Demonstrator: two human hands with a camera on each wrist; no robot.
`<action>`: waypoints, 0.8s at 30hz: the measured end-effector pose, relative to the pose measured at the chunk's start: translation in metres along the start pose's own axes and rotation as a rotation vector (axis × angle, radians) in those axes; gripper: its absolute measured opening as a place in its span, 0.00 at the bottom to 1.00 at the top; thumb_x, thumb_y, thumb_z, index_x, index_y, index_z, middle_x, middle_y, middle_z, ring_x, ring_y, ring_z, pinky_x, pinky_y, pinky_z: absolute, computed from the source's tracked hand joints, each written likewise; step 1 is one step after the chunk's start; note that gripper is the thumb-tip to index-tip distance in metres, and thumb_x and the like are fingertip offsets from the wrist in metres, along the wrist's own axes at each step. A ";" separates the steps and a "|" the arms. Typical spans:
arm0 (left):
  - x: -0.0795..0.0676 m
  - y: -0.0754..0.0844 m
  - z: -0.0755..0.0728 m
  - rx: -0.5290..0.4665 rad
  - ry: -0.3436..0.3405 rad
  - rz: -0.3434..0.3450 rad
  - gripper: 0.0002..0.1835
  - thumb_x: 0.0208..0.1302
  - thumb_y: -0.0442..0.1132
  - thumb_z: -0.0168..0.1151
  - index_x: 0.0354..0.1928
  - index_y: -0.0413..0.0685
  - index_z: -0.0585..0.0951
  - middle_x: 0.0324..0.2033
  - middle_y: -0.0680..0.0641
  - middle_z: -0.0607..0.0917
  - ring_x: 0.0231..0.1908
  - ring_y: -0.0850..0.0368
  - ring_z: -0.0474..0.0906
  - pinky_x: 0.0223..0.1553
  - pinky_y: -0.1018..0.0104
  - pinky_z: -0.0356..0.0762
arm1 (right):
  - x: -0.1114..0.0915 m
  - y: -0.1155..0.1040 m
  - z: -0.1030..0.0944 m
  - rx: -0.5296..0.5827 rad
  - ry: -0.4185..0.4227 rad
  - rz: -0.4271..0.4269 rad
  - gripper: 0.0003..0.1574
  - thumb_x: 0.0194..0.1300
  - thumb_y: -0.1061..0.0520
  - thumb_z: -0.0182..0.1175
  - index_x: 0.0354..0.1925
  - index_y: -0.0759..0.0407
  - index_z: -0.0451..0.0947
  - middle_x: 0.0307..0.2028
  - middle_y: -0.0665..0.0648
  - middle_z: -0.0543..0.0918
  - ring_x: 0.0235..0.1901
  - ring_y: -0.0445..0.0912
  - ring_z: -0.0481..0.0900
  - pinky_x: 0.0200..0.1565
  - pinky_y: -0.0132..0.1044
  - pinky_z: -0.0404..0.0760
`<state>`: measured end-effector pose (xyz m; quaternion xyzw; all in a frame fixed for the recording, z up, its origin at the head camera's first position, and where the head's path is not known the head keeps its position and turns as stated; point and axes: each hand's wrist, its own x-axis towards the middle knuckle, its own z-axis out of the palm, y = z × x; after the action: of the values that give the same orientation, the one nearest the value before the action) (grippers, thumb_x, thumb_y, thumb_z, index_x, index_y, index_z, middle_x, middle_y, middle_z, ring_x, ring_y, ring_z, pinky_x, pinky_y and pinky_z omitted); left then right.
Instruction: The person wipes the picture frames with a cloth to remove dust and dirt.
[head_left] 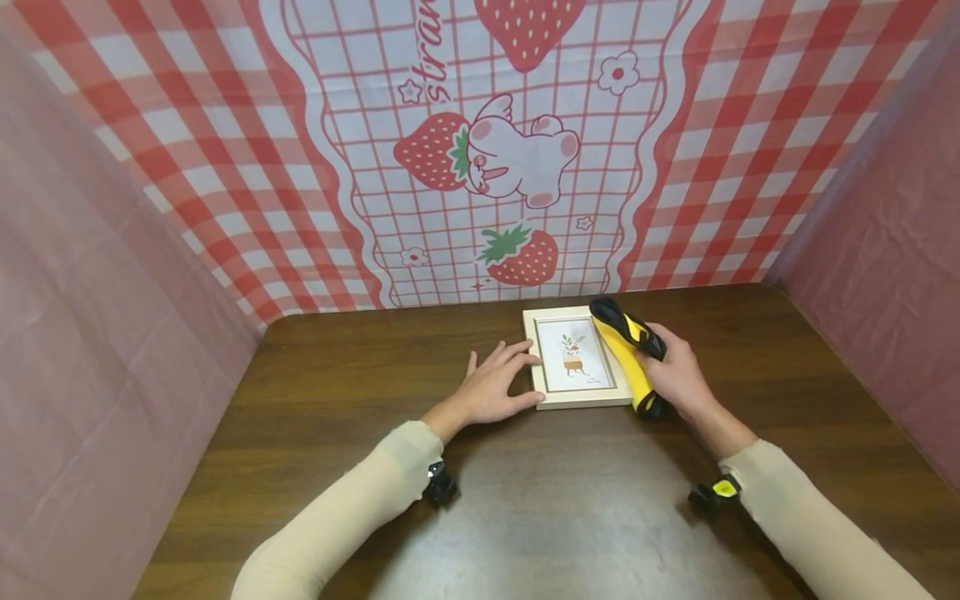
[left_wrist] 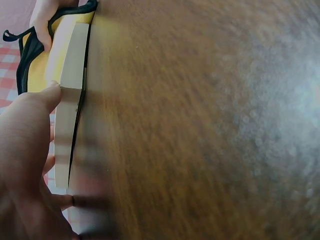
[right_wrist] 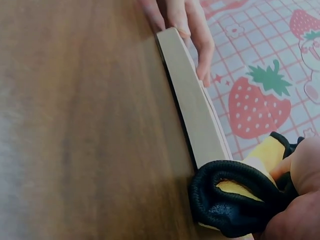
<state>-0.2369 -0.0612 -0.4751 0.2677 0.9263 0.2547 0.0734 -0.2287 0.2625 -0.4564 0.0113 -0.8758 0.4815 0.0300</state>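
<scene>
A pale wooden picture frame [head_left: 587, 401] lies flat on the table, with a small plant print behind its front. My left hand [head_left: 495, 385] rests at its left side, fingers spread and fairly straight, fingertips and thumb touching the border. In the left wrist view the thumb [left_wrist: 47, 97] presses the frame's near edge [left_wrist: 67, 120]. My right hand [head_left: 677, 371] grips a folded yellow cloth with black edging [head_left: 624, 354], which lies over the frame's right border. The right wrist view shows the bunched cloth [right_wrist: 235, 200] against the frame's end; part of the right hand is cut off there.
The brown wooden table [head_left: 360, 375] reaches back to a red-and-white checked strawberry cloth [head_left: 517, 167] hanging behind it. Pink fabric walls [head_left: 112, 317] stand on the left and right. Each wrist carries a small black camera [head_left: 440, 485].
</scene>
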 end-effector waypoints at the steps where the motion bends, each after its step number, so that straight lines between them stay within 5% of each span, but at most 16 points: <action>1: 0.000 0.000 0.000 0.000 -0.001 0.000 0.32 0.79 0.64 0.64 0.79 0.65 0.75 0.91 0.55 0.60 0.92 0.33 0.51 0.84 0.12 0.41 | -0.002 0.000 0.001 -0.008 0.007 -0.007 0.34 0.79 0.67 0.59 0.78 0.72 0.70 0.70 0.80 0.80 0.60 0.66 0.78 0.58 0.40 0.74; 8: 0.000 -0.001 0.002 0.002 -0.006 0.005 0.32 0.79 0.64 0.64 0.79 0.65 0.75 0.92 0.56 0.60 0.91 0.32 0.51 0.83 0.11 0.40 | 0.007 0.036 0.011 -0.145 0.115 -0.109 0.32 0.71 0.60 0.68 0.72 0.57 0.81 0.62 0.73 0.89 0.52 0.62 0.84 0.55 0.48 0.79; 13: 0.001 -0.003 0.005 -0.014 0.004 0.019 0.32 0.79 0.62 0.64 0.79 0.63 0.75 0.91 0.54 0.60 0.91 0.30 0.52 0.82 0.10 0.39 | -0.016 0.000 0.013 -0.242 0.101 -0.131 0.37 0.67 0.61 0.68 0.74 0.59 0.79 0.61 0.79 0.88 0.51 0.71 0.86 0.50 0.61 0.80; 24: -0.001 -0.001 0.000 -0.013 -0.012 0.005 0.32 0.79 0.64 0.63 0.79 0.65 0.75 0.92 0.56 0.59 0.91 0.31 0.50 0.83 0.12 0.38 | -0.010 -0.011 0.015 -0.294 0.089 -0.099 0.37 0.70 0.61 0.67 0.76 0.56 0.79 0.62 0.75 0.89 0.50 0.69 0.87 0.46 0.58 0.80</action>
<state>-0.2365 -0.0624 -0.4756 0.2711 0.9235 0.2593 0.0803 -0.2192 0.2438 -0.4564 0.0286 -0.9330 0.3462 0.0938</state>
